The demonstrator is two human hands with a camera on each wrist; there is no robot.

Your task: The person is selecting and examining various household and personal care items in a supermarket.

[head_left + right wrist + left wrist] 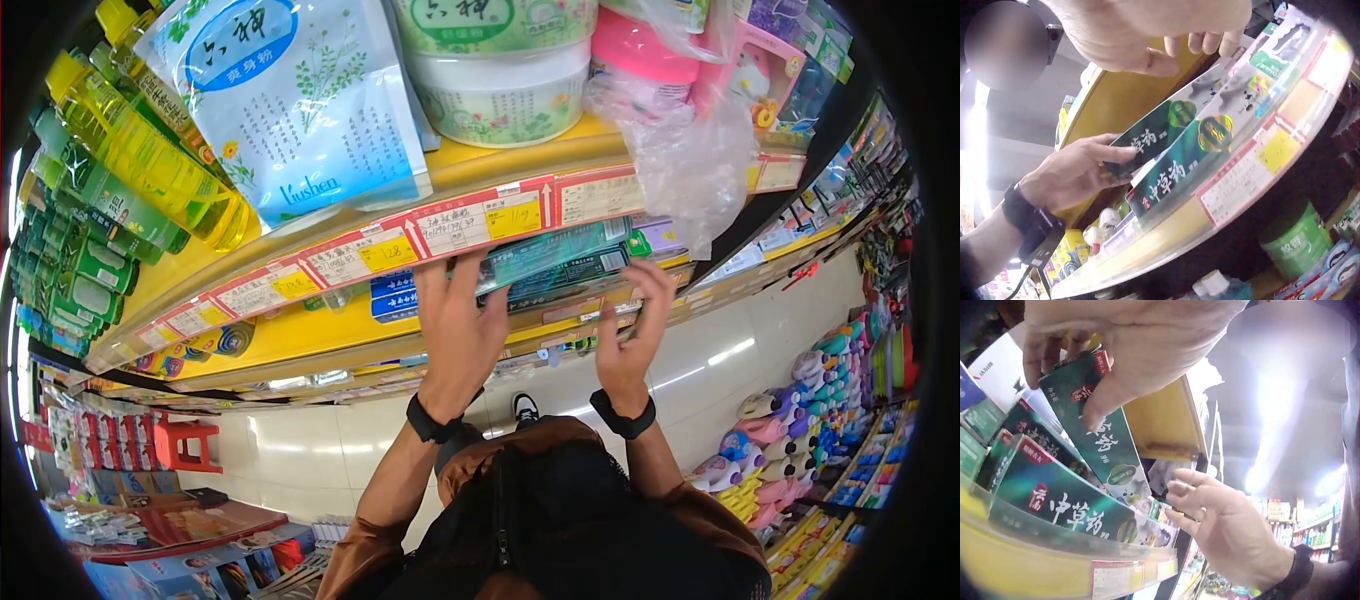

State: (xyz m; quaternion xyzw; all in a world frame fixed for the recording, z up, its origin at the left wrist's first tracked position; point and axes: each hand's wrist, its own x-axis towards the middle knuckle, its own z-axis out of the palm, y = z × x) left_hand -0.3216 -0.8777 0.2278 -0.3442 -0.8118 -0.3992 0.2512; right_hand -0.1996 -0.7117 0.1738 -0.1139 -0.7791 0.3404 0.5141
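My left hand (460, 325) reaches over the lower shelf and grips one end of a green toothpaste box (1113, 444), thumb on its printed front and fingers behind. In the left wrist view the box slants above another green toothpaste box (1063, 497) standing along the shelf's clear front lip. More green boxes stand behind. My right hand (637, 330) hovers at the far end of the boxes, fingers loosely bent, holding nothing. In the right wrist view, its fingertips (1210, 42) are above the held box's far end.
The upper shelf edge (470, 220), with price tags, overhangs the boxes. On it stand a blue-white pouch (300, 120), a white tub (500, 100) and yellow bottles (150, 150). A plastic bag (690, 180) hangs down at the right. A red stool (187, 445) stands on the floor behind.
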